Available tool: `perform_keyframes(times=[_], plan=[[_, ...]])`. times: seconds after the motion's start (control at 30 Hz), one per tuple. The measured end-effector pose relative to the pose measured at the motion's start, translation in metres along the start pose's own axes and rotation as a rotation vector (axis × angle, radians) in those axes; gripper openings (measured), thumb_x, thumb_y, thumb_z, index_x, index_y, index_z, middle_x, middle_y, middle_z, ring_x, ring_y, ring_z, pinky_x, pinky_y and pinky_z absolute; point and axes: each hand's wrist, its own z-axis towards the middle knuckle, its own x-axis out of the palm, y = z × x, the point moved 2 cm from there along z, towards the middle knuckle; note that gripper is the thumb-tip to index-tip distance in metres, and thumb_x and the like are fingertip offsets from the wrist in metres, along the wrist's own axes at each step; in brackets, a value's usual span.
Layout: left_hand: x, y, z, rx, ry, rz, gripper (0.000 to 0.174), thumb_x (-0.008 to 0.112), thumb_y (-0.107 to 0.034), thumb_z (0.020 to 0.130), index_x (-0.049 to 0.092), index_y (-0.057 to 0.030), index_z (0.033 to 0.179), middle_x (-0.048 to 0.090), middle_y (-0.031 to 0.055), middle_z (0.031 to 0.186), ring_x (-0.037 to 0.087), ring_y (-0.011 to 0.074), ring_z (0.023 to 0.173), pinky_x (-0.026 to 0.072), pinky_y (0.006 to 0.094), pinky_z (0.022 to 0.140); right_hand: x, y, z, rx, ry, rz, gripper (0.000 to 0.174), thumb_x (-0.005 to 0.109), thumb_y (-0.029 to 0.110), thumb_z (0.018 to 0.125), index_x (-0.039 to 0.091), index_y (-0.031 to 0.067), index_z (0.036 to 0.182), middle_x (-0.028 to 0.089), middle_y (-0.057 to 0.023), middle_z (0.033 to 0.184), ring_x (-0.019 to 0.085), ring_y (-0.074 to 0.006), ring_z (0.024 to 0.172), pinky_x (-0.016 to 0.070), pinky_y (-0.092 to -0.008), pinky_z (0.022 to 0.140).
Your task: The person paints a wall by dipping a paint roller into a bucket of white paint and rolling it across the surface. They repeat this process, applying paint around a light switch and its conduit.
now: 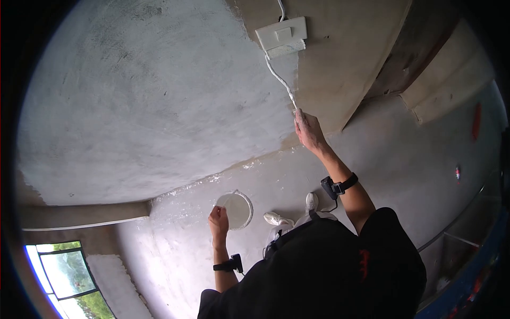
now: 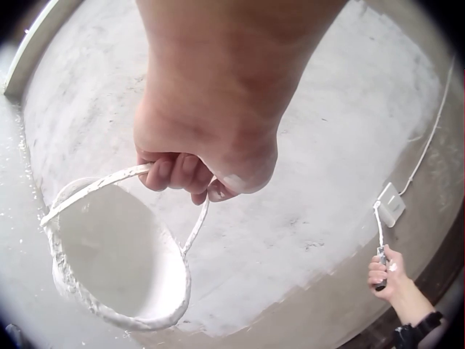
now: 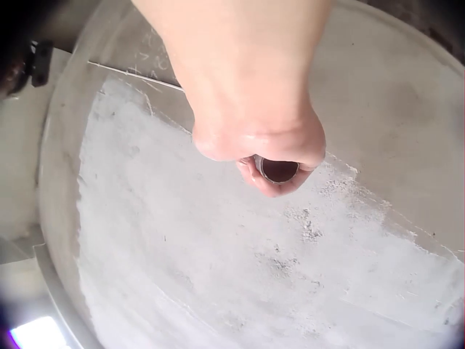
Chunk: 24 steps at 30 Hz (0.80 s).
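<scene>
My left hand [image 1: 218, 220] [image 2: 207, 163] grips the wire handle [image 2: 109, 177] of a bucket [image 1: 249, 212] [image 2: 62, 273], its rim crusted white and pale paint-like material inside. In my right hand [image 1: 311, 133] [image 2: 396, 276] [image 3: 265, 149] is the handle of a paint roller [image 1: 287, 49], whose hollow round end [image 3: 280, 171] shows in the right wrist view. A white-coated rod [image 1: 280, 77] runs from that hand up to the roller. Just beyond the roller is a white switch plate [image 1: 281, 34] [image 2: 392, 205] on the wall; whether they touch, I cannot tell.
The wall [image 1: 159, 95] is whitish over a large area, with bare brown-grey plaster [image 1: 340, 53] beside it. A cable [image 1: 281, 10] meets the switch plate. White specks dot the floor [image 1: 180, 250]. A window [image 1: 69, 271] is at lower left, and a small bottle [image 1: 458, 173] lies at right.
</scene>
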Motion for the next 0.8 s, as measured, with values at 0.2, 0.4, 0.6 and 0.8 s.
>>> perform_keyframes(times=[0.2, 0.4, 0.6, 0.8], plan=[[-0.009, 0.001, 0.008, 0.010, 0.013, 0.010, 0.024, 0.056, -0.018, 0.088, 0.061, 0.0046, 0.081, 0.052, 0.0111, 0.057, 0.046, 0.0162, 0.052, 0.0395, 0.0356, 0.052, -0.004, -0.078, 0.005, 0.089, -0.040, 0.035, 0.048, 0.040, 0.039, 0.103, 0.044, 0.0078, 0.066, 0.040, 0.0015, 0.056, 0.039, -0.0087, 0.053, 0.0350, -0.0285, 0.050], [-0.009, -0.007, 0.010, 0.018, -0.007, 0.026, 0.024, 0.055, -0.017, 0.088, 0.061, 0.0047, 0.081, 0.052, 0.0112, 0.056, 0.046, 0.0162, 0.051, 0.0389, 0.0352, 0.051, -0.015, -0.127, -0.001, 0.078, -0.075, -0.106, 0.047, 0.040, 0.038, 0.103, 0.044, 0.0073, 0.067, 0.040, 0.0019, 0.057, 0.037, -0.0086, 0.052, 0.0342, -0.0289, 0.050], [-0.012, -0.008, 0.008, 0.019, 0.021, 0.013, 0.023, 0.055, -0.016, 0.088, 0.061, 0.0047, 0.081, 0.051, 0.0111, 0.056, 0.045, 0.0159, 0.050, 0.0383, 0.0347, 0.050, -0.003, -0.044, 0.024, -0.069, -0.006, -0.034, 0.046, 0.040, 0.037, 0.103, 0.044, 0.0065, 0.068, 0.041, 0.0020, 0.058, 0.037, -0.0084, 0.054, 0.0348, -0.0294, 0.050], [-0.018, -0.015, 0.004, -0.023, 0.031, 0.018, 0.023, 0.056, -0.016, 0.088, 0.061, 0.0043, 0.080, 0.050, 0.0101, 0.055, 0.043, 0.0145, 0.051, 0.0376, 0.0342, 0.050, -0.013, -0.127, 0.017, 0.058, -0.031, 0.036, 0.048, 0.040, 0.039, 0.102, 0.042, 0.0072, 0.066, 0.040, 0.0021, 0.057, 0.037, -0.0079, 0.054, 0.0339, -0.0295, 0.050]])
